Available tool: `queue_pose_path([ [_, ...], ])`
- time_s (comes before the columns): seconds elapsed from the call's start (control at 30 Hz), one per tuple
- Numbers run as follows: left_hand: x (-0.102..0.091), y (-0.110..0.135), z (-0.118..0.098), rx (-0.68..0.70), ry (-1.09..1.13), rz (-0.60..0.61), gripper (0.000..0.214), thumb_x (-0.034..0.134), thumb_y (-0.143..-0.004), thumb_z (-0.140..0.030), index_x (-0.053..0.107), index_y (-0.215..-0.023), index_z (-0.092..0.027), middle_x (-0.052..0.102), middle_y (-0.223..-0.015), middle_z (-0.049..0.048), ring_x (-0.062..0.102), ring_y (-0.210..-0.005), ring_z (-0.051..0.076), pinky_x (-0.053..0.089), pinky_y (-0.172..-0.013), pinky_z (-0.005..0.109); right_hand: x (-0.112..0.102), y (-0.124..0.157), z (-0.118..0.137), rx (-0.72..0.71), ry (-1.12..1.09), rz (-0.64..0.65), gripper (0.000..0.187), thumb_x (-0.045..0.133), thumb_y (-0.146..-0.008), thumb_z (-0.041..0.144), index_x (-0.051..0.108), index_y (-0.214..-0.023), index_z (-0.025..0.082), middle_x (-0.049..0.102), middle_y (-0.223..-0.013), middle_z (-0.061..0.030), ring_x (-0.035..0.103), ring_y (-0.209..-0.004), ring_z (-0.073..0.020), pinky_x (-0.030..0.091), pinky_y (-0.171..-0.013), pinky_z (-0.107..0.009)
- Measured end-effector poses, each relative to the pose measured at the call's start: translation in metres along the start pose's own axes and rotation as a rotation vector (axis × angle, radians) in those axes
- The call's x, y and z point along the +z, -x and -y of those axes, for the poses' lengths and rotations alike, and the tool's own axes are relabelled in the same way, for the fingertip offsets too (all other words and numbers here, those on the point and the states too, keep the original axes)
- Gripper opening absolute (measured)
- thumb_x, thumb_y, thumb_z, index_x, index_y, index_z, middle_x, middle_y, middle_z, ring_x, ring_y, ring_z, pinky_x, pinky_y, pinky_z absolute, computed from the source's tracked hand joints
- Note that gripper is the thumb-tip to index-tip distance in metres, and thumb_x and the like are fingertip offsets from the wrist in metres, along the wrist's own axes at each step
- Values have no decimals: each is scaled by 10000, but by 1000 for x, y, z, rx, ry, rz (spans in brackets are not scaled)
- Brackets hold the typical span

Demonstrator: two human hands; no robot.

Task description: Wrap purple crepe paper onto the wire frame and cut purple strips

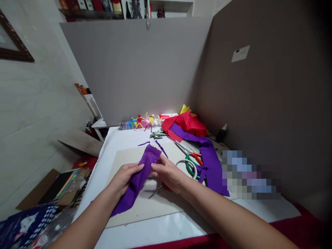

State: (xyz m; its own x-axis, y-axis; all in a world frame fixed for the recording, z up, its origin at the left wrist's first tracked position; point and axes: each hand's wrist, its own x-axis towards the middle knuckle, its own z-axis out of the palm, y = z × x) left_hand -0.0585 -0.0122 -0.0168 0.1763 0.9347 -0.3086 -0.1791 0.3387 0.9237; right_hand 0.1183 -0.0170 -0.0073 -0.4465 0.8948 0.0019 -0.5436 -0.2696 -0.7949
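Two hands on my screen: left hand (126, 178) and right hand (167, 173), each grip pinching a purple felt strip (138, 180) (ragged along its top end) between fingers and thumb, over a cardboard sheet (145, 211) on the bench (102, 173). Right of the strip: red-handled scissors (194, 155), a larger purple felt piece (211, 166). Beyond it: red felt (185, 123).

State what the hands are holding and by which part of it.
The left hand and right hand hold one purple fabric strip by its middle section; both its ends are free.
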Motion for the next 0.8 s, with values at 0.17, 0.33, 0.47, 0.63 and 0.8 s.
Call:
queue_pose_path([
  [0.17, 3, 0, 5, 23, -23, -27, 259, 777, -611, -278, 724, -779, -87, 730, -677, 87, 651, -597, 173, 500, -638, 256, -2, -3, -16, -41, -9, -159, 333, 738, -671, 268, 593, -961, 192, 642, -812, -10, 590, -672, -114, 455, -646, -253],
  [0.33, 5, 1, 7, 81, -72, -31, 301, 779, -617, -275, 730, -861, -105, 741, -778, 81, 651, -659, 171, 487, -681, 250, -11, -12, -20, -52, -39, -265, 284, 745, -637, 273, 631, -863, 144, 665, -718, -20, 599, -618, -122, 464, -653, -269],
  [0.47, 6, 6, 5, 79, -90, 17, 277, 782, -617, -283, 736, -831, -113, 738, -755, 63, 626, -607, 145, 461, -606, 216, -12, -14, -18, -77, -47, -277, 294, 755, -614, 261, 647, -862, 146, 682, -746, -24, 616, -663, -135, 472, -705, -284],
  [0.63, 5, 9, 4, 28, -62, 89, 260, 755, -647, -361, 719, -706, -110, 694, -595, 33, 563, -486, 103, 412, -502, 190, -14, -13, -18, -86, 5, -257, 241, 752, -613, 221, 662, -818, 130, 667, -675, -10, 564, -543, -101, 450, -594, -247],
  [0.8, 5, 8, 4, -27, -58, 108, 241, 755, -656, -330, 713, -745, -110, 709, -645, 44, 590, -521, 107, 443, -548, 199, -15, -12, -17, -79, 45, -246, 228, 743, -613, 200, 656, -811, 126, 660, -650, -10, 539, -504, -92, 411, -522, -225],
])
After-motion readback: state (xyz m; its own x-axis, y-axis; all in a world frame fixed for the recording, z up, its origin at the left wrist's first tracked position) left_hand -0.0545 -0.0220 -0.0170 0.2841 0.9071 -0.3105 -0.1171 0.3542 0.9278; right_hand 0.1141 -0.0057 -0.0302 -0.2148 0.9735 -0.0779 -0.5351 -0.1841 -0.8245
